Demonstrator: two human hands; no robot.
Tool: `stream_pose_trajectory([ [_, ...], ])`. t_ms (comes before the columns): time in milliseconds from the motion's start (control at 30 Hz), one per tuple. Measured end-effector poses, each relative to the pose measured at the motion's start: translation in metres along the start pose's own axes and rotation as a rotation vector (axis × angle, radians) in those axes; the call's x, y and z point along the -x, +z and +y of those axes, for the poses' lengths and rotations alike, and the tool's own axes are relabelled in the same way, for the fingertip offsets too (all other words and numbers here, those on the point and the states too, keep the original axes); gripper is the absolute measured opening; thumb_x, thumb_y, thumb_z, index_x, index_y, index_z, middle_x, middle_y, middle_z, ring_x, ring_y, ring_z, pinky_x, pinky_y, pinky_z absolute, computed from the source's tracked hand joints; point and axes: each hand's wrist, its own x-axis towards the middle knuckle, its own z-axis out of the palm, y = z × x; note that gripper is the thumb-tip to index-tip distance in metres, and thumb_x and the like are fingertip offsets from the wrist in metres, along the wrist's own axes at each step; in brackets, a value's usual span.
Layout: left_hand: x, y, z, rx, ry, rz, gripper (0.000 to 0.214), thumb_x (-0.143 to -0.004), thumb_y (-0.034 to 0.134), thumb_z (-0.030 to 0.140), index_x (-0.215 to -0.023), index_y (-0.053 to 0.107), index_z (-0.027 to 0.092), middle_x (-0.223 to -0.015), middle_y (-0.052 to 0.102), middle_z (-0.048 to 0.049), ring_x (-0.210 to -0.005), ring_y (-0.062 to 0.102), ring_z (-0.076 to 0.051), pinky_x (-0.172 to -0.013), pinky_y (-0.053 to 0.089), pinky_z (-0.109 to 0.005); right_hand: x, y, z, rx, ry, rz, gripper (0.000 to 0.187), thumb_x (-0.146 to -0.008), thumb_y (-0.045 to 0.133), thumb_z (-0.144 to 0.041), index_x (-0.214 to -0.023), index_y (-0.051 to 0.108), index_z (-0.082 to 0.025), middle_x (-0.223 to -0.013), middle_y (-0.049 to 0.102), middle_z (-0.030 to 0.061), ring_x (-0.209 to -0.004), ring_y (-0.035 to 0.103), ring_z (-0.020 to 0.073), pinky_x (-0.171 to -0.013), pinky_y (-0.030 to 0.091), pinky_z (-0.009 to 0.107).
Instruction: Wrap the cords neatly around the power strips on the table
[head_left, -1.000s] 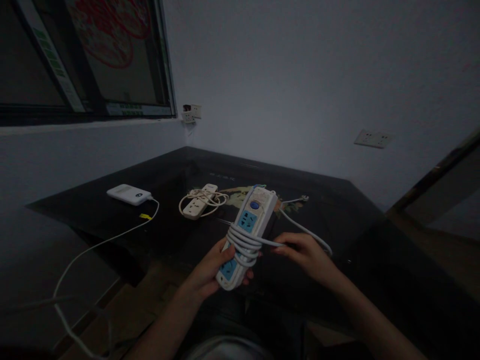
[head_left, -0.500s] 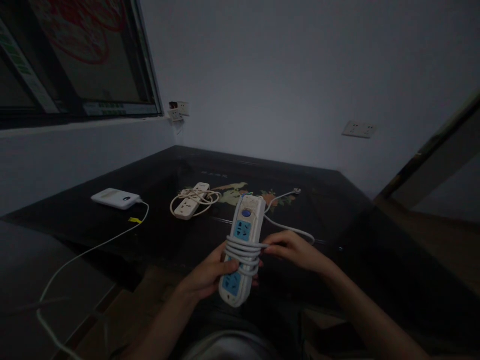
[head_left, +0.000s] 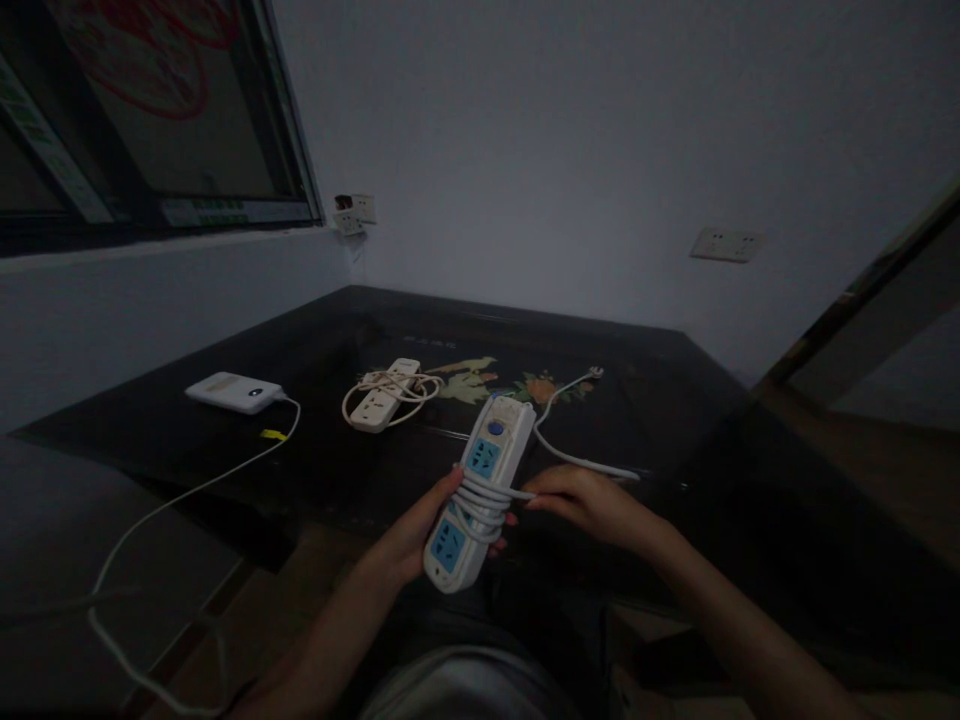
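Blue-socketed power strip (head_left: pixel 489 447), one, sits before the body in the gripping left hand (head_left: pixel 420 525), its wound white cord (head_left: pixel 484 500) pinched by the right hand (head_left: pixel 589 502), while beyond, one black table (head_left: pixel 322 335) bears one white corded device (head_left: pixel 234 392), one cream power strip (head_left: pixel 375 410) and one plug (head_left: pixel 595 373).

My power strip (head_left: pixel 516 442) is white with light-blue socket panels (head_left: pixel 482 457), a darker blue button (head_left: pixel 496 429) and whitish cord (head_left: pixel 484 503); the other strip (head_left: pixel 373 410) looks cream to me, the table (head_left: pixel 645 400) black (orange flowers (head_left: pixel 540 390) and pale green shapes (head_left: pixel 465 389) pattern it)
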Motion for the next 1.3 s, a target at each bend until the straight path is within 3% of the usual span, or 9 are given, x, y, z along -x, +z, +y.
stream_pose_trajectory([
  [333, -0.004, 0.007, -0.003, -0.054, 0.077, 0.196, 0.061, -0.083, 0.047, 0.063, -0.103, 0.063, 0.008, -0.070, 0.072, -0.0120, -0.048, 0.064, -0.018, -0.048, 0.051, -0.026, 0.001, -0.002, -0.009, 0.003, 0.079, 0.013, 0.028, -0.095, 0.046, -0.034, -0.103, 0.068, -0.017, -0.102, 0.070, 0.0086, -0.094, 0.063, 0.0221, -0.082, 0.047, 0.035],
  [500, 0.005, 0.011, 0.009, -0.162, 0.246, 0.243, 0.059, -0.074, 0.060, 0.062, -0.102, 0.061, 0.010, -0.070, 0.072, -0.0098, -0.051, 0.064, -0.018, -0.049, 0.052, -0.027, 0.013, 0.004, -0.017, -0.463, 0.028, 0.226, 0.040, -0.089, 0.057, -0.035, -0.127, 0.054, -0.023, -0.125, 0.060, 0.0098, -0.115, 0.056, 0.0213, -0.100, 0.042, 0.041],
  [633, 0.015, 0.012, 0.021, -0.290, 0.345, 0.254, 0.059, -0.068, 0.065, 0.064, -0.094, 0.062, 0.011, -0.070, 0.072, -0.0088, -0.053, 0.065, -0.019, -0.050, 0.053, -0.028, 0.045, -0.002, -0.049, -0.723, -0.138, 0.140, 0.044, -0.088, 0.059, -0.040, -0.130, 0.053, -0.028, -0.137, 0.051, 0.0089, -0.127, 0.047, 0.0231, -0.105, 0.038, 0.042],
  [700, 0.018, 0.013, 0.026, -0.339, 0.378, 0.266, 0.058, -0.066, 0.066, 0.064, -0.092, 0.063, 0.012, -0.070, 0.071, -0.0082, -0.053, 0.065, -0.019, -0.049, 0.053, -0.027, 0.057, -0.014, -0.060, -0.609, -0.179, 0.166, 0.030, -0.090, 0.057, -0.037, -0.115, 0.065, -0.024, -0.124, 0.062, 0.0099, -0.114, 0.058, 0.0231, -0.096, 0.047, 0.038],
  [800, 0.020, 0.018, 0.028, -0.375, 0.416, 0.262, 0.058, -0.065, 0.067, 0.064, -0.092, 0.063, 0.013, -0.071, 0.072, -0.0084, -0.051, 0.065, -0.019, -0.046, 0.051, -0.026, 0.052, -0.039, -0.045, -0.387, -0.130, 0.516, 0.025, -0.094, 0.048, -0.029, -0.097, 0.071, -0.021, -0.086, 0.072, 0.0063, -0.073, 0.067, 0.0155, -0.067, 0.054, 0.027],
  [867, 0.020, 0.021, 0.029, -0.379, 0.427, 0.241, 0.059, -0.065, 0.067, 0.064, -0.095, 0.063, 0.013, -0.074, 0.072, -0.0093, -0.050, 0.065, -0.019, -0.045, 0.051, -0.026, 0.031, -0.054, -0.012, -0.081, 0.024, 0.673, 0.019, -0.090, 0.054, -0.023, -0.100, 0.070, -0.020, -0.091, 0.072, 0.0057, -0.081, 0.067, 0.0173, -0.076, 0.054, 0.031],
  [967, 0.021, 0.024, 0.028, -0.382, 0.427, 0.205, 0.061, -0.067, 0.067, 0.063, -0.102, 0.062, 0.013, -0.077, 0.073, -0.0106, -0.051, 0.065, -0.020, -0.047, 0.052, -0.028, -0.013, -0.065, 0.048, 0.389, 0.106, 0.432, 0.035, -0.082, 0.055, -0.007, -0.114, 0.065, -0.019, -0.115, 0.066, 0.0091, -0.106, 0.061, 0.0215, -0.092, 0.048, 0.038],
  [1067, 0.025, 0.023, 0.028, -0.367, 0.419, 0.194, 0.061, -0.067, 0.068, 0.061, -0.103, 0.062, 0.013, -0.076, 0.073, -0.0105, -0.053, 0.066, -0.021, -0.047, 0.052, -0.029, -0.049, -0.063, 0.088, 0.809, 0.204, 0.024, 0.049, -0.078, 0.049, 0.004, -0.117, 0.064, -0.021, -0.129, 0.058, 0.0096, -0.118, 0.052, 0.0213, -0.093, 0.047, 0.034],
  [1300, 0.039, 0.007, 0.038, -0.315, 0.423, 0.248, 0.054, -0.068, 0.069, 0.057, -0.102, 0.061, 0.016, -0.080, 0.074, -0.0112, -0.059, 0.068, -0.023, -0.052, 0.055, -0.032, -0.084, -0.079, 0.093, 1.005, 0.272, -0.035, 0.027, -0.084, 0.047, -0.003, -0.092, 0.072, -0.013, -0.094, 0.071, 0.0158, -0.105, 0.059, 0.0254, -0.082, 0.050, 0.031],
])
